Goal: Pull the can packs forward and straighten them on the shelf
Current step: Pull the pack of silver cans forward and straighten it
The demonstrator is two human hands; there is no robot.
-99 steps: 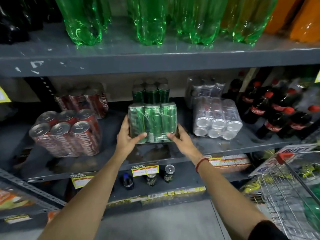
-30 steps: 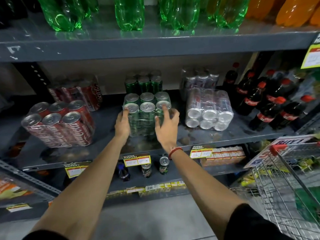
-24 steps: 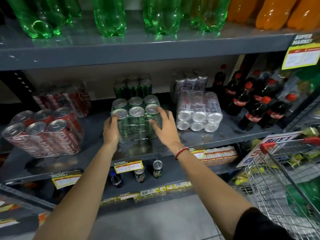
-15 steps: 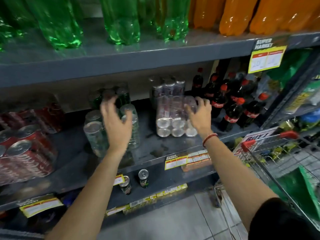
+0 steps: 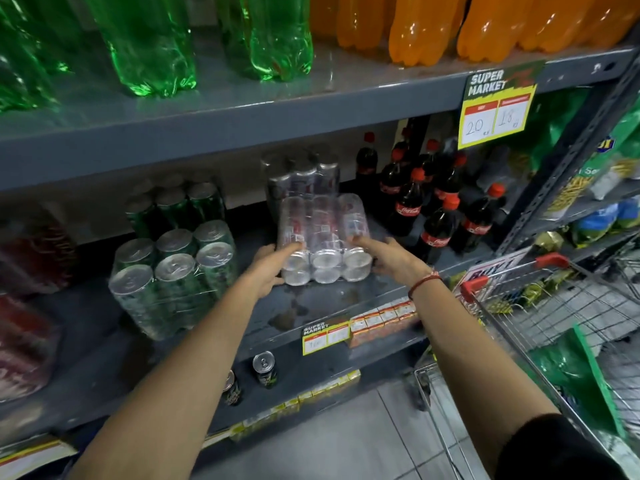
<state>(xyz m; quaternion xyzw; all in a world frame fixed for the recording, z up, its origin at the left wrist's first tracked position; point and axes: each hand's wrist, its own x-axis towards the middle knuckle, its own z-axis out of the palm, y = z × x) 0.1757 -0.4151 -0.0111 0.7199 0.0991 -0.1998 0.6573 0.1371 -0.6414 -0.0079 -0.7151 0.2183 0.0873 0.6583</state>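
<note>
A shrink-wrapped pack of silver cans lies on its side on the grey middle shelf, can ends facing me. My left hand grips its left side and my right hand grips its right side. Behind it stands a second silver pack, upright. To the left a green can pack stands upright near the shelf front, with another green pack behind it. Red can packs are blurred at the far left.
Small cola bottles stand right of the silver packs. Green bottles and orange bottles fill the shelf above. A wire cart stands close at the right. Loose cans sit on the lower shelf. Price tags hang from the edge.
Both hands left the green pack, which now stands upright, and moved right. They now hold the lying silver pack on both sides. The view swung right.
</note>
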